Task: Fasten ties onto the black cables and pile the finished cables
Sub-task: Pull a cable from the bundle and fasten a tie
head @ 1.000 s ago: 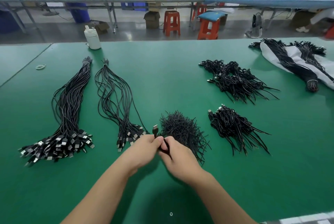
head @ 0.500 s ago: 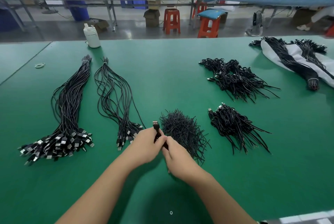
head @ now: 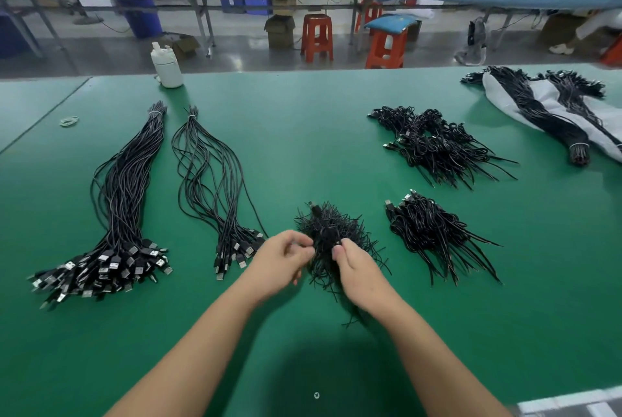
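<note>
Green table (head: 303, 147) under everything, seen from the head camera. Left hand (head: 281, 258) at centre, fingers curled, thumb and forefinger pinched together near the left edge of the pile of ties (head: 331, 238); whether that grip is grasping anything cannot be told. Right hand (head: 356, 268) just beside it, thumb and fingertip closed on black strands at the pile's near side, grip grasping something thin and dark, either a tie or a cable, hard to separate from the heap. One connector (head: 314, 207) sticking up at the far edge of the ties.

Left of the hands, two long bundles of black cables, each bound at the far end and fanned out toward the near edge: thick bundle (head: 114, 214) furthest left with many metal plugs spread at its near end, thinner bundle (head: 215, 187) beside it, its plugs close to the left hand.

Right of the ties, near pile of finished cables (head: 434, 234), coiled and tied. Further back, far pile of finished cables (head: 437, 144). At the far right corner, more cable bundles on a white sheet (head: 552, 103).

White bottle (head: 166, 66) at the table's far edge. Beyond, orange stools (head: 316, 36) on the floor.
</note>
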`<action>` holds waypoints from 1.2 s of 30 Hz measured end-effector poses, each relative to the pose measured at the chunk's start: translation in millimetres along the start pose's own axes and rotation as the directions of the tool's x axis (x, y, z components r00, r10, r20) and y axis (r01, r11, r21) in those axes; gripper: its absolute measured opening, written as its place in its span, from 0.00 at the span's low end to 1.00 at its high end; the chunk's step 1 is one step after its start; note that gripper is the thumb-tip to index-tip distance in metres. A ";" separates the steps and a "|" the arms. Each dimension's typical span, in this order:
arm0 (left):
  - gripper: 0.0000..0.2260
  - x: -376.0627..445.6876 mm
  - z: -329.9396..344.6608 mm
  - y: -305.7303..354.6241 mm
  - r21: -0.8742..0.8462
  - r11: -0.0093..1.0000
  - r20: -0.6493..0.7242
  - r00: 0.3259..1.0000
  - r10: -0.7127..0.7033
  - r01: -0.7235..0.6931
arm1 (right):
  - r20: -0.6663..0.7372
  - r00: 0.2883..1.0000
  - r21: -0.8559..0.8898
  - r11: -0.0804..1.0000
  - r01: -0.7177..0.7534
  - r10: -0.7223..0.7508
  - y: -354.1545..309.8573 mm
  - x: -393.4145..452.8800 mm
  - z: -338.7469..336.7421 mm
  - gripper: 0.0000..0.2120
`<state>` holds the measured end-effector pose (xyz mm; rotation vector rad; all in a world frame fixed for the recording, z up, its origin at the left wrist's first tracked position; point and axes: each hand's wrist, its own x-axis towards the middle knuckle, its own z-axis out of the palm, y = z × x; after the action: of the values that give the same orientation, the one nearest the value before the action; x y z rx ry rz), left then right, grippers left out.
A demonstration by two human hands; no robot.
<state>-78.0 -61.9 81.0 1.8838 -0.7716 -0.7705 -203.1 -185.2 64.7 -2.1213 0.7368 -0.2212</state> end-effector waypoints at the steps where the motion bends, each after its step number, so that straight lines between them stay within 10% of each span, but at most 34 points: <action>1: 0.02 -0.4 3.5 -8.2 0.205 0.978 0.002 0.999 0.037 -0.037 | -0.023 0.999 0.010 1.000 -0.024 0.024 3.5 1.1 -3.3 0.16; 6: 0.08 -6.5 34.3 -39.3 0.677 0.727 0.056 0.993 0.104 -0.114 | -0.111 0.990 0.047 0.996 -0.078 0.083 14.2 5.2 -9.5 0.16; 19: 0.05 -3.0 39.7 -41.8 0.744 0.659 -0.179 0.983 0.035 0.112 | -0.070 0.983 0.098 0.981 -0.165 0.172 20.4 0.6 -10.0 0.16; 36: 0.06 -28.0 -15.2 -9.4 0.337 0.939 -0.153 0.988 -0.015 0.067 | 0.188 0.978 0.657 0.729 -0.192 0.088 -0.7 -3.6 12.4 0.16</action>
<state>-81.4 -28.9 83.5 2.2467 -0.8129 -0.5365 -200.7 -174.4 57.9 -1.3594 0.6048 -0.2084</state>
